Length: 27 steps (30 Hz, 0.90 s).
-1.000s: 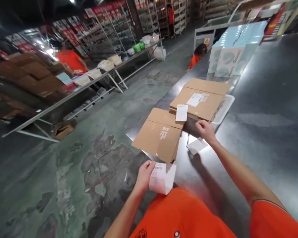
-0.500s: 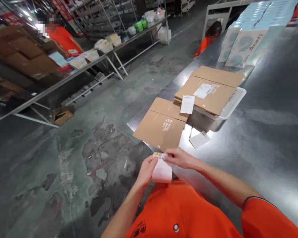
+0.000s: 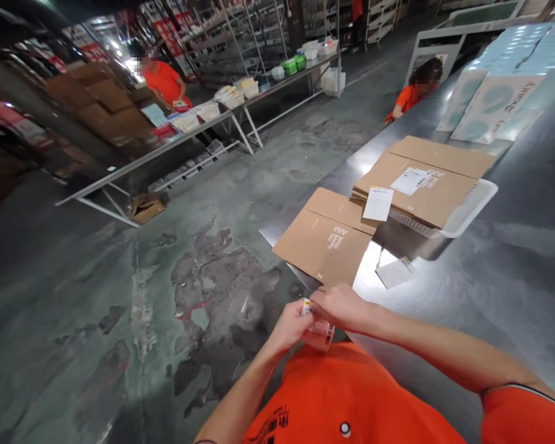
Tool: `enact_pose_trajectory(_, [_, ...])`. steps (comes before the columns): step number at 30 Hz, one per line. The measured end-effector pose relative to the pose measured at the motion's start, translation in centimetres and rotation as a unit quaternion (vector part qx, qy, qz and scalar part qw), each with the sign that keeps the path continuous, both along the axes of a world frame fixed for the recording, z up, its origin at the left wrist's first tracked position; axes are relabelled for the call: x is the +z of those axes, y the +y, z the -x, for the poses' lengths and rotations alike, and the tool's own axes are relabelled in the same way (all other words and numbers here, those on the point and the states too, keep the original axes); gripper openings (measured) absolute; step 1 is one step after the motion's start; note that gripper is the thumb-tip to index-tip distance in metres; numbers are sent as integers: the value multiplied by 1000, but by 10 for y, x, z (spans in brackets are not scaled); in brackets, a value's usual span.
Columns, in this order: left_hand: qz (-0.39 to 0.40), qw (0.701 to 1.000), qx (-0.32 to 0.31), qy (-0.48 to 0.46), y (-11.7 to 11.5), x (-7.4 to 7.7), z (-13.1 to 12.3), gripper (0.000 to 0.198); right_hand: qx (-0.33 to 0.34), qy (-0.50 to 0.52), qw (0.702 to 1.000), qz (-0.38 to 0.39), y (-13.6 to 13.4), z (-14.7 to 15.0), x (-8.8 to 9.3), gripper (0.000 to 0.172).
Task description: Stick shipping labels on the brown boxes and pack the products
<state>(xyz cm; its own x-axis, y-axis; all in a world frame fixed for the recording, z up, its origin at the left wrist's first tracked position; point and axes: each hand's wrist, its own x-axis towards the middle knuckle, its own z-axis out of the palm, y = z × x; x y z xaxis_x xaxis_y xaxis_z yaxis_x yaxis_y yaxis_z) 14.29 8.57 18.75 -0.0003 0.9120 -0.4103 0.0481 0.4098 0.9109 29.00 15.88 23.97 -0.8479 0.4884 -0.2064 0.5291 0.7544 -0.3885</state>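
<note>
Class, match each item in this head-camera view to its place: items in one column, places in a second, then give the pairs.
Items:
1. White paper slip
2. Flat brown cardboard carton with white lettering
3. White plastic tray
4. White paper sheet

Places:
A. Under the stack of flattened brown cardboard
B. Between the left hand and right hand
C. On that stack's near corner
D. On the grey steel table

Pairs: 1-B, 2-D, 3-A, 4-C

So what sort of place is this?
Most likely a warehouse packing area: flattened cardboard boxes lie on a long steel table, a paper label is in the person's hands, and tall metal shelves stand in the background.
</note>
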Motion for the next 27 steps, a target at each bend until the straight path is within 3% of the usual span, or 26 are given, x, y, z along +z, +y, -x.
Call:
enact_pose_trajectory(4, [21,998,10,-59,0,-2,11,24,-65,89,985,131,21,11,-13,28])
enact_pose_trajectory(6, [42,994,22,-103,-1,-6,21,31,-155,153,949,229,45,6,-28,29])
enact_pose_trajectory(8, [59,985,38,-160,-1,-12,35,37,-293,233,884,281,77,-8,-41,28])
enact_pose_trajectory(11, [62,954,62,-285,1,-22,58,45,-475,343,782,211,119,-41,-49,32])
enact_pose_trajectory(13, [50,922,64,-379,8,-27,67,51,-536,375,745,133,126,-53,-47,35])
enact_pose_trajectory(15, [41,894,47,-443,21,-29,69,56,-538,368,754,81,109,-48,-44,34])
enact_pose_trajectory(16, [44,888,39,-457,28,-31,69,57,-505,351,786,67,94,-40,-42,32])
enact_pose_trajectory(18, [61,890,36,-451,42,-35,68,55,-367,282,883,74,63,-18,-40,28])
enact_pose_trajectory(19, [73,895,41,-439,46,-38,69,53,-289,239,922,98,50,-8,-40,34])
enact_pose_trajectory(20, [83,899,46,-427,48,-41,71,51,-238,202,941,132,40,-1,-40,44])
enact_pose_trajectory(21, [90,903,50,-418,49,-43,75,50,-230,182,941,166,35,4,-40,53])
enact_pose_trajectory(23, [103,903,35,-415,45,-46,86,49,-299,169,907,245,33,6,-43,59])
enact_pose_trajectory(25, [116,899,4,-422,39,-45,98,52,-372,174,844,346,37,4,-49,58])
enact_pose_trajectory(27, [120,894,-27,-431,35,-41,107,54,-399,191,777,449,40,7,-59,58])
